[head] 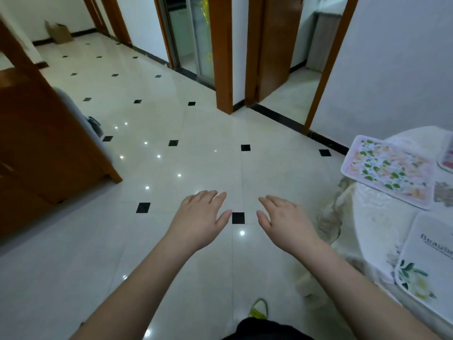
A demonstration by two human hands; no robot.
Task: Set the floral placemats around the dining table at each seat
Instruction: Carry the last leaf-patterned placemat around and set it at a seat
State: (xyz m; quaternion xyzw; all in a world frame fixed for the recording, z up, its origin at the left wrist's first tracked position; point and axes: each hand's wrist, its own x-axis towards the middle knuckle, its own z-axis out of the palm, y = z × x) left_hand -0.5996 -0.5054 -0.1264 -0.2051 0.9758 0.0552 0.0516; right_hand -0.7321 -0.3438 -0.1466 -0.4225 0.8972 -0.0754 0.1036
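Note:
My left hand (pixel 199 218) and my right hand (pixel 285 220) hover side by side over the floor, palms down, fingers relaxed, holding nothing. To the right stands the dining table (pixel 382 224) under a pale cloth. A pink-bordered floral placemat (pixel 389 169) with green leaves lies at its far edge and overhangs the rim slightly. A white placemat (pixel 431 261) with lettering and a leaf print lies at the near edge. A sliver of a third placemat (pixel 447 158) shows at the frame's right side. Both hands are left of the table and touch none of the mats.
Glossy cream floor tiles (pixel 171 168) with black insets spread ahead. A wooden cabinet (pixel 41 143) stands at the left. Wooden door frames (pixel 221 55) and open doorways line the back wall. A cardboard box (pixel 58 33) sits far left. A yellow-green slipper (pixel 258 309) shows below.

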